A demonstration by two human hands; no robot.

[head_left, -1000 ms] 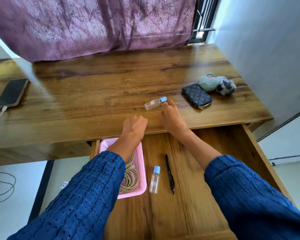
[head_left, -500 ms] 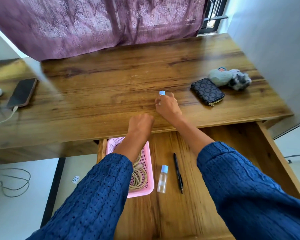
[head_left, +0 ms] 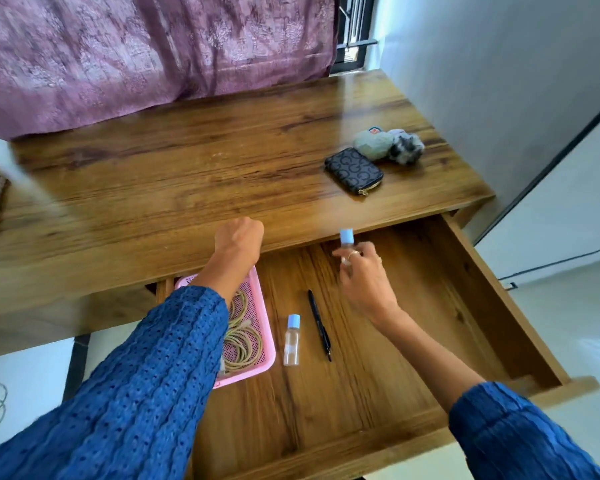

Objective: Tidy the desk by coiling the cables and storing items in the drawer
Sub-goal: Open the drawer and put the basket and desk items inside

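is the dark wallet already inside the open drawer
No, the dark patterned wallet lies on the desk top, beside a fuzzy pouch, not in the drawer.

Wallet (head_left: 354, 170), pouches (head_left: 388, 145) on desk (head_left: 201, 174)

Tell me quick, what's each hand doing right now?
Left hand: closed in a fist at the wooden desk's front edge, nothing visible in it.
Right hand: holding a small clear bottle with a blue cap over the open drawer.

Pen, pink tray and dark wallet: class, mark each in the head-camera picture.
Pen (head_left: 319, 323): head view, mid-barrel, in the drawer.
Pink tray (head_left: 257, 296): head view, right rim.
Dark wallet (head_left: 353, 170): head view, centre of its patterned face.
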